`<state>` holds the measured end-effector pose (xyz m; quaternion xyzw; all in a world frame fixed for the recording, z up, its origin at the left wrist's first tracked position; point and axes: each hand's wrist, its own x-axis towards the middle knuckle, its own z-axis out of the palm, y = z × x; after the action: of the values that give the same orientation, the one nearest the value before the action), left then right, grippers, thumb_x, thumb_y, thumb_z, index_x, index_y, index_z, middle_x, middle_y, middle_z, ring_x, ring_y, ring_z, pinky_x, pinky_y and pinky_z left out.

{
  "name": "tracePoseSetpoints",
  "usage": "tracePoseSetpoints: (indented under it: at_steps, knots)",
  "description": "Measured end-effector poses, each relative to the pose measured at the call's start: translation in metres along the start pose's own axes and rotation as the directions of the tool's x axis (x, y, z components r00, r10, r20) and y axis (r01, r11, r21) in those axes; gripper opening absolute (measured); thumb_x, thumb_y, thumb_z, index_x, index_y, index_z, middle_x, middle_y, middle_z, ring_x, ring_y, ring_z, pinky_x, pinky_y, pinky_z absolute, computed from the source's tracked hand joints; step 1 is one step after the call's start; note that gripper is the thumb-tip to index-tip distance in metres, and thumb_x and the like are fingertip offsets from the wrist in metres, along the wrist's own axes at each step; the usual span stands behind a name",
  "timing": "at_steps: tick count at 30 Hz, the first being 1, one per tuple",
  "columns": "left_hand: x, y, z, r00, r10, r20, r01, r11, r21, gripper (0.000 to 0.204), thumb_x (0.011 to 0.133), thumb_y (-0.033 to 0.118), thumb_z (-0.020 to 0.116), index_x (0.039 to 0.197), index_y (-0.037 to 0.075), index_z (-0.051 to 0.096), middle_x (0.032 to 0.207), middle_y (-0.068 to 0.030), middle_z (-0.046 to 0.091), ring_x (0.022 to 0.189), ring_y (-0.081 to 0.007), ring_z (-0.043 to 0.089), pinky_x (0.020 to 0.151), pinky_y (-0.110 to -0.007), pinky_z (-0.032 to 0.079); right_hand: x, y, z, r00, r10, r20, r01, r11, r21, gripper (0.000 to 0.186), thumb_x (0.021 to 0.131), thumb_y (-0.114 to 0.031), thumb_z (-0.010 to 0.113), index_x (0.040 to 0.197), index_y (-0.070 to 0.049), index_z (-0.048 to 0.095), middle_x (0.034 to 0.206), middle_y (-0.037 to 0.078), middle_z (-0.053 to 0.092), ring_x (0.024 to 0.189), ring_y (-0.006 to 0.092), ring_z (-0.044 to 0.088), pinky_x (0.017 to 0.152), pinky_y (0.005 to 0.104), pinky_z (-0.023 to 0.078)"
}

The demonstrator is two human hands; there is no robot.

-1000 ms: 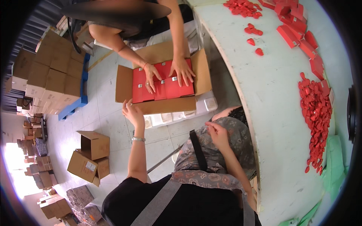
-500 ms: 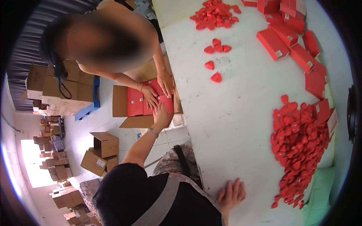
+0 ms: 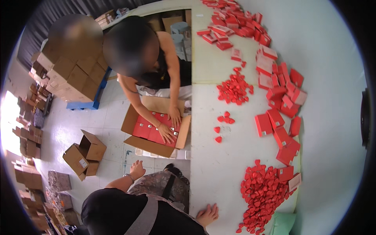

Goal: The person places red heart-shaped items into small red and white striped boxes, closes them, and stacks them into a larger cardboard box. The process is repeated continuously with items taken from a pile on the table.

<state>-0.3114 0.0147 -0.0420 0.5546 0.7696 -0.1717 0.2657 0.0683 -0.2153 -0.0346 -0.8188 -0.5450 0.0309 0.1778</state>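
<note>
My left hand [image 3: 137,170] hovers above the floor, just short of the carton's near side, with nothing in it and its fingers loosely apart. On the table's near edge rests my right hand [image 3: 207,214], fingers spread, holding nothing. An open cardboard carton [image 3: 150,146] stands beside the table, filled with red boxes [image 3: 145,130]. A co-worker's two hands [image 3: 167,134] press on those boxes. To the right of my right hand lies a large pile of red heart-shaped pieces [image 3: 260,196].
Farther along the table [image 3: 207,164] are a smaller heart pile [image 3: 235,89], a few loose hearts [image 3: 217,139] and many scattered red boxes [image 3: 286,147]. Empty cartons [image 3: 84,154] sit on the floor at left. Behind them, stacked cartons [image 3: 80,76] stand on a blue pallet [image 3: 88,105].
My left hand has come off the red boxes and drawn back from the carton. My right hand stays on the table. The view has shifted, showing more of the table's far end.
</note>
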Motion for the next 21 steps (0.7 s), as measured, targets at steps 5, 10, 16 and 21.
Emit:
tracePoseSetpoints:
  at_steps: [5, 10, 16, 21]
  knots:
    - [0.039, -0.056, -0.028, 1.000, -0.002, 0.017, 0.006, 0.976, -0.216, 0.066, 0.081, 0.025, 0.061, 0.141, 0.007, 0.040, 0.145, -0.0189, 0.038, 0.133, -0.0398, 0.038, 0.107, -0.052, 0.037, 0.009, -0.015, 0.004, 0.996, 0.008, -0.094, -0.019, 0.992, -0.124, 0.047, 0.083, -0.011, 0.052, 0.130, -0.007, 0.049, 0.140, 0.022, 0.048, 0.126, 0.0423, 0.045, 0.100, 0.0569, 0.036]
    - [0.103, -0.113, -0.076, 0.978, -0.075, -0.195, -0.028, 0.877, -0.479, 0.062, 0.082, 0.018, 0.063, 0.138, 0.005, 0.040, 0.140, -0.0212, 0.041, 0.129, -0.0403, 0.042, 0.105, -0.048, 0.041, 0.037, -0.035, 0.038, 0.987, 0.071, -0.144, -0.084, 0.992, -0.090, 0.043, 0.093, -0.028, 0.041, 0.121, -0.001, 0.058, 0.134, 0.024, 0.051, 0.118, 0.0423, 0.050, 0.095, 0.0536, 0.040]
    - [0.214, -0.150, -0.098, 0.888, -0.181, -0.424, -0.067, 0.860, -0.506, 0.069, 0.082, 0.022, 0.068, 0.138, -0.002, 0.037, 0.141, -0.0242, 0.040, 0.130, -0.0401, 0.041, 0.108, -0.043, 0.038, 0.206, -0.216, 0.127, 0.930, -0.054, 0.363, -0.124, 0.885, 0.449, 0.059, 0.084, -0.014, 0.062, 0.135, 0.007, 0.041, 0.138, 0.028, 0.043, 0.132, 0.0398, 0.039, 0.109, 0.0470, 0.034]
    - [0.301, -0.125, -0.124, 0.903, -0.243, -0.354, 0.065, 0.893, -0.446, 0.070, 0.085, 0.042, 0.066, 0.135, -0.001, 0.042, 0.128, -0.0235, 0.056, 0.119, -0.0359, 0.055, 0.098, -0.043, 0.046, 0.298, -0.216, 0.290, 0.771, 0.261, 0.581, -0.511, 0.798, 0.320, 0.079, 0.082, -0.037, 0.073, 0.138, 0.007, 0.038, 0.135, 0.029, 0.046, 0.125, 0.0370, 0.048, 0.101, 0.0465, 0.044]
